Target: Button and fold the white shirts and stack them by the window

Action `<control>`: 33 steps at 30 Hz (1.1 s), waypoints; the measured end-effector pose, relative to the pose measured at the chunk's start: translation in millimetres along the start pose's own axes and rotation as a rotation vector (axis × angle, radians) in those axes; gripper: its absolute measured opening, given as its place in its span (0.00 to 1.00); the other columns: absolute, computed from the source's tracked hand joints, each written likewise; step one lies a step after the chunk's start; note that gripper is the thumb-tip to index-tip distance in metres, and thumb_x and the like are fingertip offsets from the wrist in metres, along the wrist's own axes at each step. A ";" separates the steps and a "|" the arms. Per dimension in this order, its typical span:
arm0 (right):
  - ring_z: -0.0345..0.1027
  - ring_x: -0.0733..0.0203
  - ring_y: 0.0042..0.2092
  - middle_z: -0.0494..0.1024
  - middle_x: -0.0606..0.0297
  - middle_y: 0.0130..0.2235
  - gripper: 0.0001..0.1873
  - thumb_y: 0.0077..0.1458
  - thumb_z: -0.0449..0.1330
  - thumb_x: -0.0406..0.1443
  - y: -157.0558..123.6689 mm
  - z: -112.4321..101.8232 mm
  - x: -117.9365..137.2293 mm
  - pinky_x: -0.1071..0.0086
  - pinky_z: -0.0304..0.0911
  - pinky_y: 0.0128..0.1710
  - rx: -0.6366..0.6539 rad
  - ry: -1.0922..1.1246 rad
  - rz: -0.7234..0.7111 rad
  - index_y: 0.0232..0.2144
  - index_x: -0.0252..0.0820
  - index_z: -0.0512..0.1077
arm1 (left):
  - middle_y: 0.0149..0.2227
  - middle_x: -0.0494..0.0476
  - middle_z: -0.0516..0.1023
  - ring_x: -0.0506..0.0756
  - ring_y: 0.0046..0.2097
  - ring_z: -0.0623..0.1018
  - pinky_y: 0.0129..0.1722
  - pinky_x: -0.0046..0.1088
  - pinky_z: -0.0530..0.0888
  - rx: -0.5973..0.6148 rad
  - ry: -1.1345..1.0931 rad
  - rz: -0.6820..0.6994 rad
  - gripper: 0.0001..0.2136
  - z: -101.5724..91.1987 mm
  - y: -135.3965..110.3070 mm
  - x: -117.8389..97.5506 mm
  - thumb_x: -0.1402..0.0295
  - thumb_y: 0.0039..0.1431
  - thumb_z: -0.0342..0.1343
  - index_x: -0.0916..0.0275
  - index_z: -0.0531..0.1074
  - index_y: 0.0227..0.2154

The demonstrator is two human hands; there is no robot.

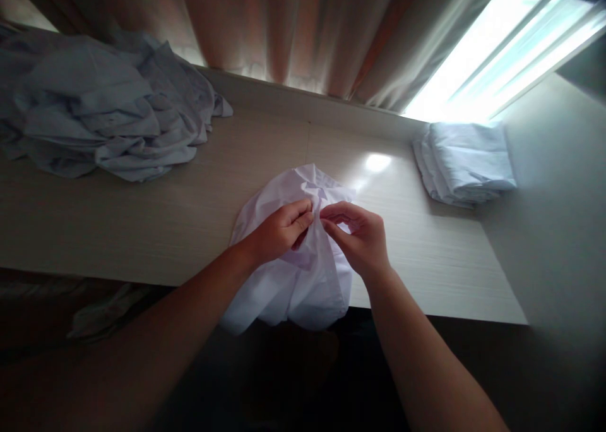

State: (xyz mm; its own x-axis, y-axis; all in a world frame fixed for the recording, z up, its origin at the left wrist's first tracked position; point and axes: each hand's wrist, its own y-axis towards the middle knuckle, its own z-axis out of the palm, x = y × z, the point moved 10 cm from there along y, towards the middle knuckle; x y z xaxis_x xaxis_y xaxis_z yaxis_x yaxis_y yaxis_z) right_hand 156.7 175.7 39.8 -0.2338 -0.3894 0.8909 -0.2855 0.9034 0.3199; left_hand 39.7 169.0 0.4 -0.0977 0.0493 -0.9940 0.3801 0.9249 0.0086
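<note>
A crumpled white garment (284, 287) lies on the light wooden tabletop (142, 223), its lower part hanging over the near edge. My left hand (280, 230) is closed, pinching a fold of the cloth near its middle. My right hand (360, 235) faces it a finger's width away, thumb and fingers pinched on the same bunched fabric. Both forearms reach in from below.
A loose heap of pale blue-grey clothes (99, 110) covers the table's far left. A folded white stack (466, 163) sits at the far right, by the grey wall (558, 217). Curtains (303, 34) hang behind, with a bright window (497, 59) at the upper right.
</note>
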 end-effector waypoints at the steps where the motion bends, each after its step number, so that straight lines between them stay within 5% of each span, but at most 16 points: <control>1: 0.74 0.64 0.34 0.81 0.66 0.33 0.04 0.55 0.65 0.34 0.0 0.0 0.3 0.66 0.71 0.39 0.001 -0.001 -0.003 0.35 0.43 0.78 | 0.20 0.45 0.65 0.47 0.23 0.67 0.23 0.22 0.63 0.001 0.000 0.000 0.14 0.1 0.0 0.3 0.60 0.69 0.47 0.61 0.63 0.29; 33: 0.74 0.63 0.35 0.81 0.66 0.34 0.04 0.55 0.65 0.36 -0.1 1.6 -2.3 0.64 0.72 0.39 0.026 -0.007 0.012 0.35 0.44 0.78 | 0.20 0.46 0.65 0.47 0.23 0.66 0.23 0.22 0.62 0.003 0.013 -0.009 0.14 0.0 -0.1 3.2 0.58 0.69 0.48 0.61 0.62 0.29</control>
State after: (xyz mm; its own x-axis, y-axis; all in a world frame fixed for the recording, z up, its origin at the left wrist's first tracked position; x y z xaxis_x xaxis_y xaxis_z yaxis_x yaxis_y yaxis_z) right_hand 155.7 176.2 37.2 -0.2440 -0.3795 0.8924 -0.3062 0.9033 0.3004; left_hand 39.3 169.0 -2.7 -0.1132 0.0461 -0.9925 0.3823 0.9240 -0.0007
